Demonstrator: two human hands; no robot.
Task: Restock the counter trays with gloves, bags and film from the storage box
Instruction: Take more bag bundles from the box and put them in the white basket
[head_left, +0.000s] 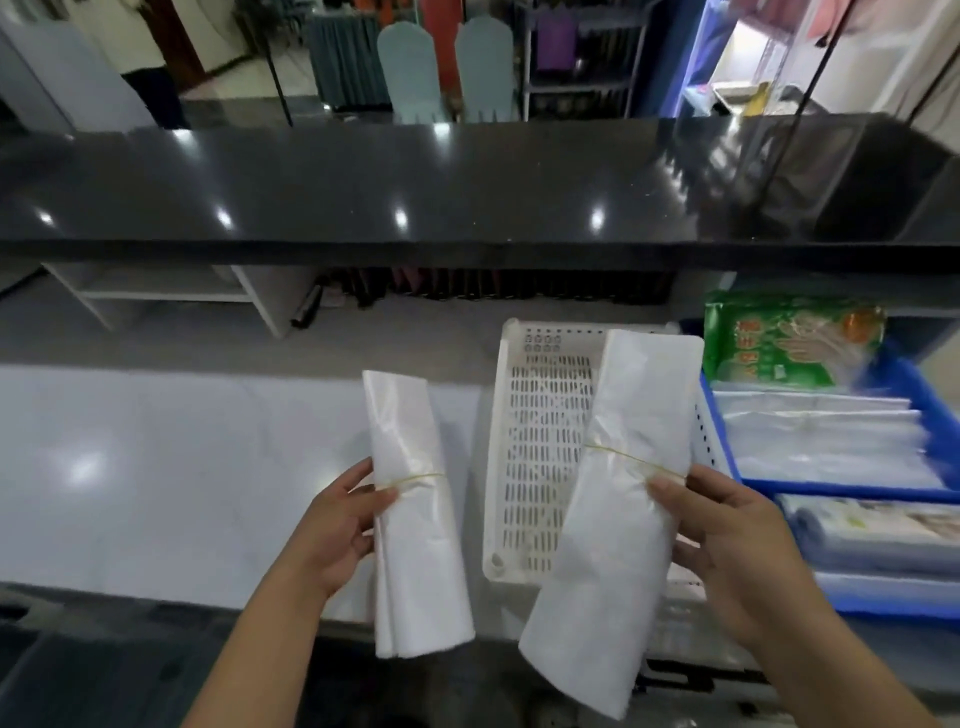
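My left hand (340, 525) grips a narrow bundle of white plastic bags (410, 545) at its rubber band, held upright over the pale counter. My right hand (727, 540) grips a wider bundle of white bags (618, 509), also rubber-banded, tilted over the white perforated tray (540, 447). The white tray has nothing lying in it. To its right a blue tray (930, 410) holds banded clear bags (821, 441) and a green pack of gloves (784, 348) at its far end.
A glossy black raised counter top (415, 197) runs across the back. White shelving (171, 296) sits beneath it at the left. A second blue tray with wrapped packs (878, 540) lies at the near right. The pale counter (156, 467) spreads to the left.
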